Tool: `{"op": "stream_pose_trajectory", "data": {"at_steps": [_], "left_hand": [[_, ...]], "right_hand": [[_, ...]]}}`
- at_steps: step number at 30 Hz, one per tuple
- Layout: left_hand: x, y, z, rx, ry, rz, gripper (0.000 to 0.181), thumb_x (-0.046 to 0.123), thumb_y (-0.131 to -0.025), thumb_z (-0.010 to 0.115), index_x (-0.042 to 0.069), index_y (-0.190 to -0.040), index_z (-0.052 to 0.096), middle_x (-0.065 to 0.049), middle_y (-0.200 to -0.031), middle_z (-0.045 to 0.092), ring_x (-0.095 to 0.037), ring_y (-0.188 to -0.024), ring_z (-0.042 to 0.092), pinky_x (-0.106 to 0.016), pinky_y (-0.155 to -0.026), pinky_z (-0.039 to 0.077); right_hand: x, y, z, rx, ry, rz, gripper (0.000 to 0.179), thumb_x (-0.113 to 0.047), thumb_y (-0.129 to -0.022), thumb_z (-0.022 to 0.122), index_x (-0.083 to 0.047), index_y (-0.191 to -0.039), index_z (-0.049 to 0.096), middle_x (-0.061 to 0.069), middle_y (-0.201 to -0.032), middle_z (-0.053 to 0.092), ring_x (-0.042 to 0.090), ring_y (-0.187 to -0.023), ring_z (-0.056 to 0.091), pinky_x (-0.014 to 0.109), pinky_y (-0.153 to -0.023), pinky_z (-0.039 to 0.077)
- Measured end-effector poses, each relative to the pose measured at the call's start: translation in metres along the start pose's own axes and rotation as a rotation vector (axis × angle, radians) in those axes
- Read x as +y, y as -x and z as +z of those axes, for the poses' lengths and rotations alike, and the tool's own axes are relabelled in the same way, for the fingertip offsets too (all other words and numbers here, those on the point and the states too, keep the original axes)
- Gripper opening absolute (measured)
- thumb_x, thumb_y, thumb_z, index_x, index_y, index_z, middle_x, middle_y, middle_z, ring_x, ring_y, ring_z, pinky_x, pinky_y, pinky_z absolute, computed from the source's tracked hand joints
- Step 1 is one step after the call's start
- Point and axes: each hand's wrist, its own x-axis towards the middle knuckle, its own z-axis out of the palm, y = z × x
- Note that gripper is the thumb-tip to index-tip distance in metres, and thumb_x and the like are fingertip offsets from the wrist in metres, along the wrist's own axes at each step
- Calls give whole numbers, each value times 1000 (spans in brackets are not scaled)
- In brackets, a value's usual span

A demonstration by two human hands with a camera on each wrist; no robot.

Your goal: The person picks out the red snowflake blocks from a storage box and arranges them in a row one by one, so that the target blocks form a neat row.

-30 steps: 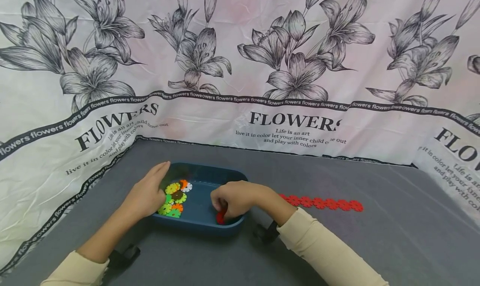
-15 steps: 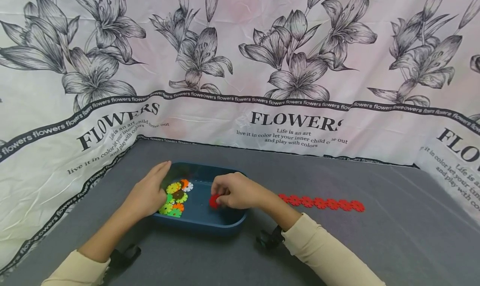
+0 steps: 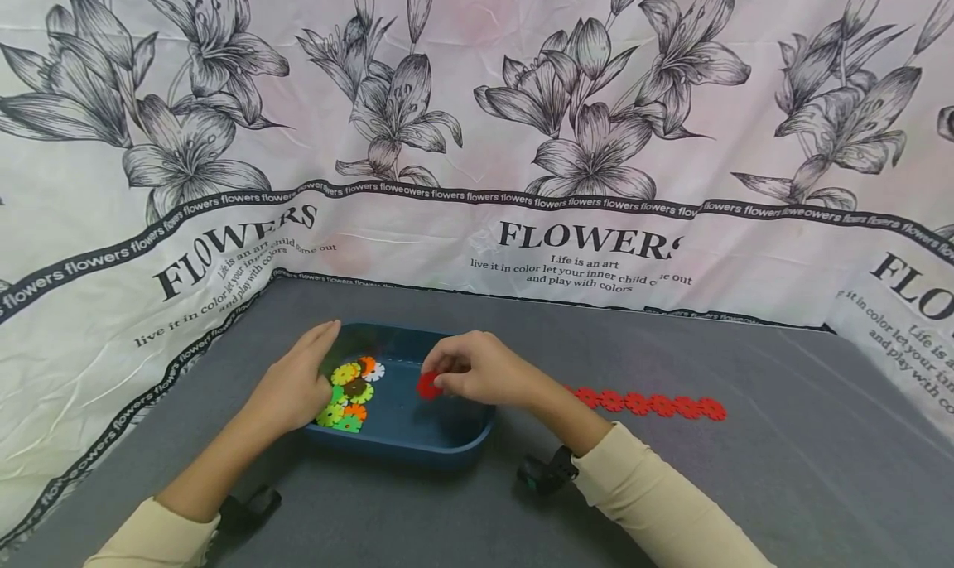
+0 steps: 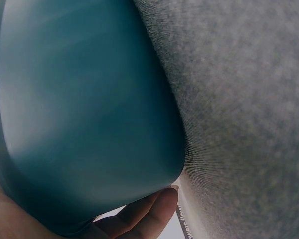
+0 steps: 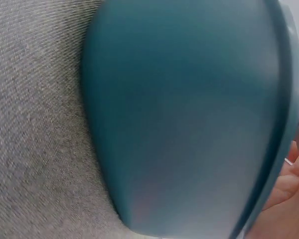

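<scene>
My left hand (image 3: 292, 383) grips the left end of a dark blue plastic bin (image 3: 402, 449). In the left wrist view its fingers (image 4: 152, 211) lie against the bin's outer wall (image 4: 89, 109). Over the right part of the bin, my right hand (image 3: 480, 371) pinches a red notched disc (image 3: 428, 385) between thumb and fingers. Several loose notched discs (image 3: 346, 394) in yellow, green, orange, brown and white lie at the bin's left end. The right wrist view shows mostly the bin's outer wall (image 5: 179, 114), with part of the right hand (image 5: 284, 199) behind the rim.
A row of joined red discs (image 3: 659, 406) lies on the grey cloth (image 3: 633, 353) right of the bin, its left end hidden by the right forearm. Behind stands a flower-printed curtain (image 3: 462, 137). Black straps (image 3: 547, 471) sit at both wrists.
My right hand has risen from the bin's near right corner toward its middle, lifting the red disc off the bottom. The left hand stays on the bin's end.
</scene>
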Motion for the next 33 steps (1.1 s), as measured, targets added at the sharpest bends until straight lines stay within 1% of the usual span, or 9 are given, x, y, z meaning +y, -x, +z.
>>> {"op": "stream_pose_trajectory", "data": {"at_steps": [2, 10, 13, 19, 21, 23, 26, 30, 33], "left_hand": [[0, 0, 1, 0, 2, 3, 80, -9, -79, 45, -3, -156, 27, -24, -158, 27, -32, -87, 54, -33, -47, 33], [-1, 0, 0, -1, 2, 5, 80, -9, -79, 45, -3, -156, 27, -24, -158, 27, -31, -87, 53, -33, -47, 32], [-1, 0, 1, 1, 1, 6, 79, -9, -79, 44, -3, -156, 27, -24, -158, 27, -33, -91, 53, -33, -47, 32], [0, 0, 1, 2, 1, 8, 80, -9, -79, 44, -3, -156, 27, -24, -158, 27, -27, -77, 52, -32, -47, 31], [0, 0, 0, 1, 1, 4, 80, -9, -79, 44, -2, -157, 27, -23, -158, 27, -29, -81, 53, -33, -47, 31], [1, 0, 0, 2, -2, 4, 80, -9, -79, 45, -3, -156, 27, -24, -158, 27, -33, -91, 53, -33, -48, 31], [2, 1, 0, 6, -6, 6, 79, -9, -79, 45, -3, -156, 27, -24, -158, 28, -36, -100, 51, -34, -49, 32], [2, 1, 0, 9, -6, 8, 79, -9, -79, 45, -4, -156, 28, -25, -157, 29, -37, -101, 50, -34, -50, 32], [2, 1, 0, 5, -3, 6, 79, -9, -79, 45, -4, -156, 27, -25, -157, 28, -37, -101, 50, -34, -49, 31]], "right_hand": [[1, 1, -2, 8, -4, -8, 17, -1, -93, 67, -5, -108, 74, 3, -99, 72, 11, -80, 65, 26, -77, 55], [5, 10, -9, 69, -11, -13, 21, 0, -94, 65, -4, -111, 75, 3, -103, 73, 12, -84, 65, 29, -78, 55], [6, 14, -12, 93, -45, 8, 22, 2, -93, 65, -2, -113, 73, 5, -101, 72, 16, -83, 67, 30, -76, 56], [7, 25, -23, 120, -126, 21, 22, 4, -92, 67, 1, -114, 71, 8, -97, 71, 31, -82, 69, 31, -75, 57], [6, 30, -27, 131, -137, 29, 22, 4, -91, 67, 2, -113, 71, 8, -96, 71, 33, -83, 69, 32, -75, 57], [7, 36, -32, 143, -140, 50, 21, 3, -91, 67, 1, -112, 71, 8, -96, 71, 30, -84, 69, 33, -76, 57], [8, 44, -39, 160, -140, 77, 22, 2, -92, 67, 1, -113, 72, 8, -97, 72, 26, -88, 70, 40, -78, 57], [13, 56, -48, 185, -138, 121, 22, -1, -93, 67, -1, -114, 74, 6, -101, 74, 28, -92, 70, 51, -82, 55], [18, 64, -53, 201, -139, 149, 22, -1, -93, 66, -2, -114, 74, 8, -104, 73, 31, -93, 69, 52, -83, 54]]}}
